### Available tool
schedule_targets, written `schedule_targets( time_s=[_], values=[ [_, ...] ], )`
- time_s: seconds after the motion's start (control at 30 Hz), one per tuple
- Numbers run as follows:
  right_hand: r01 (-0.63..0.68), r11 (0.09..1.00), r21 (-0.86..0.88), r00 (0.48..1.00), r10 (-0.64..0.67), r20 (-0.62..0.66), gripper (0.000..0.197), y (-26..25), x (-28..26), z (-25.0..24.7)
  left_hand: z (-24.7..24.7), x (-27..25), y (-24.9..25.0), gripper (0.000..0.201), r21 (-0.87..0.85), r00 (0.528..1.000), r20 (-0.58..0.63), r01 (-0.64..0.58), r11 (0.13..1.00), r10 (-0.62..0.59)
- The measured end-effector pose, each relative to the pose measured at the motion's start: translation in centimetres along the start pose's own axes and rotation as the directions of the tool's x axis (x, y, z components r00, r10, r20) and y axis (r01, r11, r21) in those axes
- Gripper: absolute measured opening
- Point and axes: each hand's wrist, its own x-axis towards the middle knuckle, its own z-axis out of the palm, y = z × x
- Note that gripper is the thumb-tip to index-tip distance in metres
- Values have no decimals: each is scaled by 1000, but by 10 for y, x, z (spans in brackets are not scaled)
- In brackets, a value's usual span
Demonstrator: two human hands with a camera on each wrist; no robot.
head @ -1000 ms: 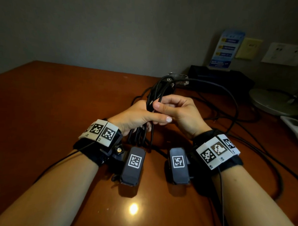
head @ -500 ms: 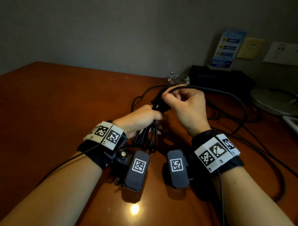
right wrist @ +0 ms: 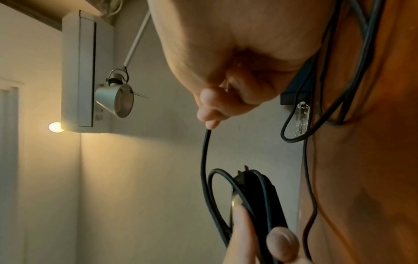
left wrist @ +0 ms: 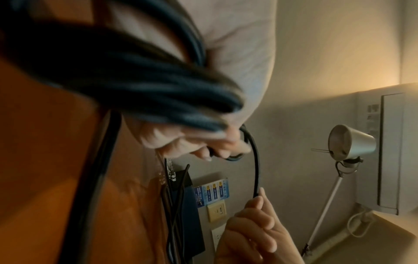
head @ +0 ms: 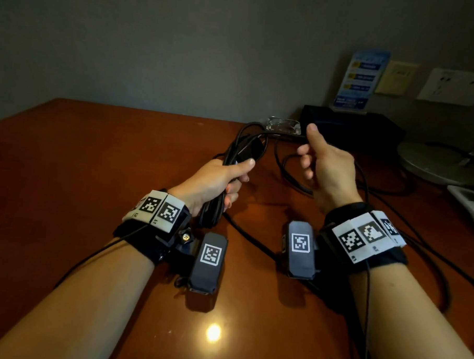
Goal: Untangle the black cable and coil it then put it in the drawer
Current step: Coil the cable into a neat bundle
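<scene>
The black cable point(head: 241, 148) is gathered into a bundle of several loops, and my left hand point(head: 230, 176) grips it round the middle above the wooden table point(head: 81, 172). A black plug point(right wrist: 255, 196) lies in the bundle under my left fingers point(right wrist: 280, 241). One loose strand point(left wrist: 255, 160) runs from the top of the bundle to my right hand point(head: 309, 140), which pinches it between thumb and forefinger, raised to the right of the bundle. More cable point(head: 255, 242) trails on the table below and between my wrists. No drawer is in view.
At the back right stand a glass ashtray point(head: 283, 124), a black box point(head: 349, 124) with a blue card point(head: 362, 79), and a round lamp base point(head: 435, 161). A white power strip point(head: 471, 200) lies at the right edge. Other black cables point(head: 418, 233) lie across the right side.
My right hand has left the bundle, gone up and then to the right, drawing one strand out. The left hand keeps its grip on the bundle, and the hands now stand apart.
</scene>
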Motion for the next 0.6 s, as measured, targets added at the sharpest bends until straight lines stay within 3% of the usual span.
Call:
schedule_targets(
  time_s=[0.07,0.17,0.27,0.33,0.4,0.47,0.6],
  values=[
    [76,992,-96,989,-88,-118,40,1,1,-1,-1,0,1,48,-8,1000,2,15,1000,-15],
    [171,924,-343,926,-269,-264,38,6,8,-5,0,-1,1,58,-18,1000,19,20,1000,-20],
    [240,839,-488,899,-382,-213,28,12,14,-8,1,-1,1,66,-28,999,36,23,999,-22],
    [223,802,-555,931,-344,-124,28,15,16,-8,0,1,0,70,-53,998,49,32,998,-29],
    [138,796,-590,975,-214,-61,32,16,14,-6,-2,2,-1,69,-91,998,44,38,995,-34],
    [39,807,-590,992,-100,-71,27,15,12,-4,-4,4,-2,66,-117,999,25,37,992,-35],
    [38,777,-629,991,-108,-74,17,19,11,-10,-6,5,-3,63,-225,999,23,39,973,-35]
  ],
)
